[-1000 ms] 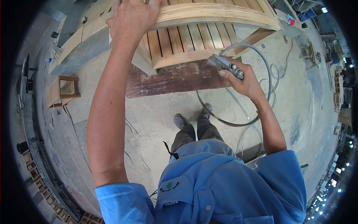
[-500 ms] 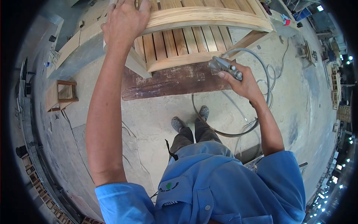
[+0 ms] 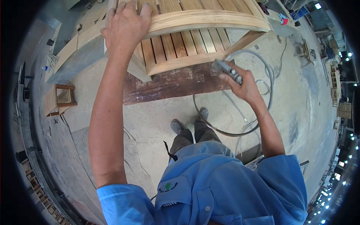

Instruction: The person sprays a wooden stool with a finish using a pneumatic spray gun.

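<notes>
A slatted wooden piece of furniture (image 3: 210, 20) with an upper and a lower slatted level stands on a worn brown board (image 3: 168, 84). My left hand (image 3: 126, 28) lies over its upper left corner, fingers wrapped on the wood. In my right hand (image 3: 243, 83) is a metal air tool (image 3: 228, 71), held near the lower right edge of the furniture. A grey hose (image 3: 270, 80) loops from the tool to the right and down past my feet.
At the left stands a small slatted wooden stool (image 3: 60, 99). A grey ledge (image 3: 80, 62) runs behind my left arm. Thin cables lie on the concrete floor (image 3: 157, 131). Stacked wooden pieces (image 3: 335, 84) line the far right.
The furniture appears slightly lower in the view. The tool in my right hand has shifted a little and points more toward the furniture's lower right edge. My left hand keeps its place on the corner.
</notes>
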The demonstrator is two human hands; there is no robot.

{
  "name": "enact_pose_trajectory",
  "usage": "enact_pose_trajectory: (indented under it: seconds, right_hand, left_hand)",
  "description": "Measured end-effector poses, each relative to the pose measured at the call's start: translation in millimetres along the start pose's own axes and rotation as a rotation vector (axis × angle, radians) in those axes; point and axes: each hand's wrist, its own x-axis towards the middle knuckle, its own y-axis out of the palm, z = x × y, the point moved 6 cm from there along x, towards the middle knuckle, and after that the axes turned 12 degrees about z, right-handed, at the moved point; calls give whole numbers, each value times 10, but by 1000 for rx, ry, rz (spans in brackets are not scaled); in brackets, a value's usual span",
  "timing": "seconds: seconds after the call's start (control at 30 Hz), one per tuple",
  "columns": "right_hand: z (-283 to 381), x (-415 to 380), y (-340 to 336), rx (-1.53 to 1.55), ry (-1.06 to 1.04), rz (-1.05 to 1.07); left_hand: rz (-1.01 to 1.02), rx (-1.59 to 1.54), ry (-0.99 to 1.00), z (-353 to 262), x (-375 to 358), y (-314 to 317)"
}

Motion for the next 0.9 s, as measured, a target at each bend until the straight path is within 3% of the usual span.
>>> enact_pose_trajectory:
  seconds: [0.07,0.1,0.2,0.23,0.37,0.57,0.67,0.73,0.77,0.83,0.9]
  right_hand:
    - [3,230,-155,-8,173,-74]
    - [35,332,-196,-38,-16,-219]
    - [46,520,-254,-147,-88,-331]
    - [0,544,-250,-123,15,-266]
    - [-45,563,-201,-44,-93,-343]
    - [-110,159,-174,-125,94,-197]
    - [-84,12,-127,-177,-37,-159]
    - [-120,88,-140,-167,107,-111]
    - [-82,185,-182,-177,58,-166]
    - [-3,392,-241,-231,-1,-230]
    - [43,499,-296,-298,-39,-289]
  left_hand:
    - [5,4,1,3,8,-6]
    - [19,11,-10,0,13,-21]
    - [15,-4,3,24,20,-6]
    - [-3,-17,22,24,15,0]
    - [17,0,2,-13,-24,-41]
    - [144,-79,-22,-181,-128,-199]
    - [-15,-65,-30,17,-95,-94]
    - [61,-522,78,567,129,229]
    - [62,-523,76,357,40,142]
    - [4,-13,-66,-223,-208,-212]
    - [67,-58,-66,-185,-161,-267]
